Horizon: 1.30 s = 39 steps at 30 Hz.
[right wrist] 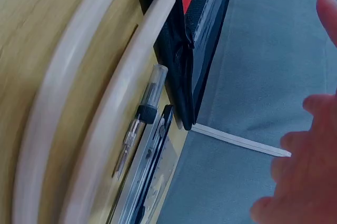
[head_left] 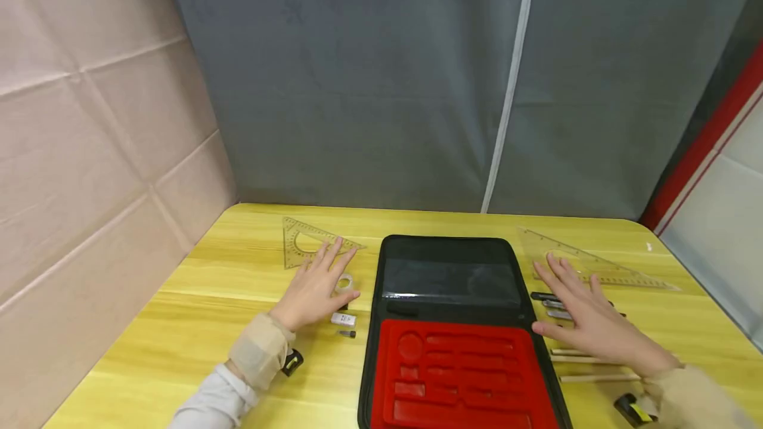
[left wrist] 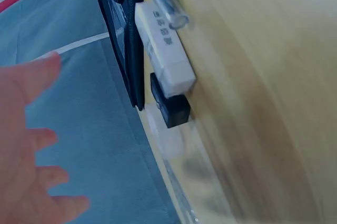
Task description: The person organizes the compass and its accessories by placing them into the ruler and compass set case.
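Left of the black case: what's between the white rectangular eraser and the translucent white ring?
A small black rectangular block, possibly a sharpener. Clearest in the left wrist view; in the head view, the left hand partly hides it.

I am working in what is looking like a makeshift, screened-off drawing booth; the kind of building around it I cannot tell. A dark grey fabric curtain [head_left: 357,85] is hanging behind my yellow wood-grain desk [head_left: 179,323], and a creased, pale pink cloth sheet [head_left: 89,151] is closing the left side. Clear, triangular plastic set squares [head_left: 289,245] and an open, black, rectangular case [head_left: 450,248] are lying before me, suggesting drafting.
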Tool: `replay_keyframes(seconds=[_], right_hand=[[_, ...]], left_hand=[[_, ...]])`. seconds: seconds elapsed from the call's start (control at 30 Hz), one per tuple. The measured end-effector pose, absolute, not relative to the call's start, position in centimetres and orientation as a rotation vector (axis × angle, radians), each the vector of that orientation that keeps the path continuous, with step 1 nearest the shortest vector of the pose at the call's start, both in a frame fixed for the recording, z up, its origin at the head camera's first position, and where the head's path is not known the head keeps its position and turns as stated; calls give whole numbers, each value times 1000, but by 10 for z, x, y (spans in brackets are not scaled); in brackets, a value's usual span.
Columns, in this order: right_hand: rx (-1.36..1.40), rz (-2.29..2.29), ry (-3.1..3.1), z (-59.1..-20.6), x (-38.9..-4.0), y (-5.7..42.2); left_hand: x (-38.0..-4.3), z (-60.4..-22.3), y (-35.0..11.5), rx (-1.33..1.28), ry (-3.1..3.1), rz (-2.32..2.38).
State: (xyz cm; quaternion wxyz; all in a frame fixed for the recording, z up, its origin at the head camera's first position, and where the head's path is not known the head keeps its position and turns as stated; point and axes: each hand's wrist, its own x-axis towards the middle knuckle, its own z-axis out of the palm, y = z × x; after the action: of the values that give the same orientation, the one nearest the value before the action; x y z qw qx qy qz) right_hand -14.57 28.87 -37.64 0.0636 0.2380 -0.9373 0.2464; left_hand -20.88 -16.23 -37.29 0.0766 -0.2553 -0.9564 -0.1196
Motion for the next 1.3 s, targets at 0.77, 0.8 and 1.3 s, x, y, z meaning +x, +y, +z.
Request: replay_keyframes(seconds=[0.77,0.8,1.3], right_hand=[[948,953,-2933,-402,-141,267],[970,924,-2950,-402,-142,266],[1001,1008,-3181,-400,-153,251]], left_hand=[[-229,-392,-168,-754,-3025,-625],[-230,-393,-169,-743,-3033,-625],[-223,-375,-166,-837,-2944,-683]])
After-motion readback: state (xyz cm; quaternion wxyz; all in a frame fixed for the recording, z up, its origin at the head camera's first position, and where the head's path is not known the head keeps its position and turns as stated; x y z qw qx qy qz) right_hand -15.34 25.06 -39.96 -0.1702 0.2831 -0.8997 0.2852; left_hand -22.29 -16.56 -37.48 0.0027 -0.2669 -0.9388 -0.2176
